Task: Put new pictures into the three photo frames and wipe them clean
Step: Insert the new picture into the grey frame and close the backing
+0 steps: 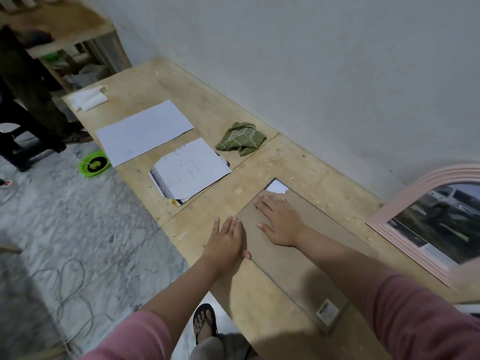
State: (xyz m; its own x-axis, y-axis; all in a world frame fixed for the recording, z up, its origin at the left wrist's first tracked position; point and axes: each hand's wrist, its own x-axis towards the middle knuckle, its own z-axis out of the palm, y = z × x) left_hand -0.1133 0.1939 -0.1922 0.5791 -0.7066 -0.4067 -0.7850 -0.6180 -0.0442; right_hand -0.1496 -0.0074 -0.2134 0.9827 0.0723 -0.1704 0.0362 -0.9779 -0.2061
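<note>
A brown backing board [298, 255] of a photo frame lies flat on the wooden table [259, 162], with a white corner of paper [277, 187] showing at its far end. My right hand [279, 220] rests flat on the board, fingers straight. My left hand [227, 241] lies with straight fingers along the board's left edge, its thumb touching that edge. A pink arched frame [405, 201] holding a car picture lies at the right. A stack of printed pictures [189, 171] and a large white sheet [144, 131] lie further along the table. A green cloth [241, 139] sits crumpled near the wall.
Folded white paper [88, 98] lies at the table's far end, beside a wooden shelf [70, 35]. A green dish [94, 163] and loose cables [72, 281] are on the marble floor at the left. My sandalled foot [205, 322] stands below the table edge. Another person's legs [28, 94] are at far left.
</note>
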